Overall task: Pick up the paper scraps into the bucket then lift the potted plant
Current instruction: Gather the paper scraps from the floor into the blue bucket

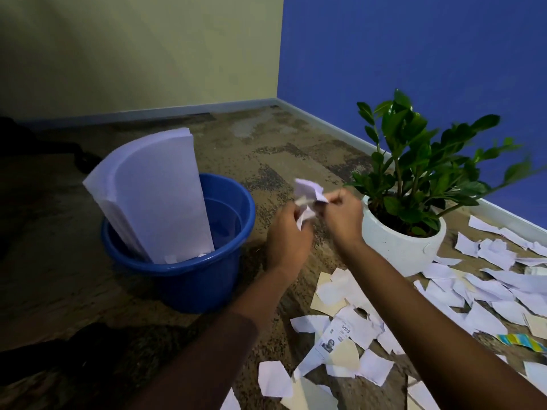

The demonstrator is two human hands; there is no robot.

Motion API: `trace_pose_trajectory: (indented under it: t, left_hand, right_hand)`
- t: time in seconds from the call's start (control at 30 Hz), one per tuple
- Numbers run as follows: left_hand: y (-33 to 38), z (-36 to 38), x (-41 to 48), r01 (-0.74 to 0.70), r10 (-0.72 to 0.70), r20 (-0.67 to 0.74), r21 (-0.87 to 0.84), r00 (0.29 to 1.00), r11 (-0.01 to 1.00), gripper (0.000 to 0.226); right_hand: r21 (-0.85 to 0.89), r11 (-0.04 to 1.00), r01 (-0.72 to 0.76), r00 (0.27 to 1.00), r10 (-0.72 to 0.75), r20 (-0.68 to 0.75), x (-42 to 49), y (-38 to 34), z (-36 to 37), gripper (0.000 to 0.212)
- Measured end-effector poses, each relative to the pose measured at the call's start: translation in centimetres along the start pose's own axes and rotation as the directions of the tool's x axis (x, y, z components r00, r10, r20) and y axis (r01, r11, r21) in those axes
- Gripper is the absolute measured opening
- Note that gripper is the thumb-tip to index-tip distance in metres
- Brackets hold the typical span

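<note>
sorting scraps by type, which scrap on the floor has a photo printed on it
The scrap with "5009", near the right forearm; the other scraps look blank white or cream, save one striped strip.

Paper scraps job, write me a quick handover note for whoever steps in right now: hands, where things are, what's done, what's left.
Left hand and right hand: both closed on one crumpled wad of paper, held in the air between the bucket and the plant.
Bucket: blue, on the carpet to the left, with a stack of white sheets standing in it and a few scraps at the bottom.
Potted plant: white pot, on the floor to the right, not lifted.
Paper scraps: many lie on the carpet in front of and beside the pot.
Left: drop the wad in, gather the rest, lift the plant.
</note>
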State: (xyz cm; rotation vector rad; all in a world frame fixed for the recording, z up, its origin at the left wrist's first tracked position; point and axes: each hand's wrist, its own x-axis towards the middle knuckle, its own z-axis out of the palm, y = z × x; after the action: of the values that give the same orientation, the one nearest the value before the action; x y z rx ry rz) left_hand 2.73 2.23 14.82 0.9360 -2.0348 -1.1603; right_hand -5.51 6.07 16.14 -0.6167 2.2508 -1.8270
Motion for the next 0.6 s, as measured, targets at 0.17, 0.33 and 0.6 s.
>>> trace_pose_trajectory:
  t: [0.17, 0.33, 0.6]
  left_hand:
    - [3.5, -6.7, 1.2, -0.122, 0.143, -0.167, 0.129, 0.976, 0.984, 0.021]
    - [2.0, -12.4, 2.5, 0.118, -0.073, -0.161, 0.288, 0.984, 0.95, 0.032]
    - [-1.4, -8.9, -2.5, -0.071, 0.202, -0.073, 0.777, 0.977, 0.625, 0.073]
  right_hand:
    - [0.206, 0.965, 0.163, 0.987, -0.158, -0.043, -1.7, -6.2, 4.2, 0.036]
    - [0.122, 0.979, 0.161, 0.977, -0.176, 0.124, -4.1, -7.3, 8.9, 0.03]
    - [-0.116, 0.936, 0.332, 0.914, -0.289, 0.285, -6.1, -3.0, 8.1, 0.025]
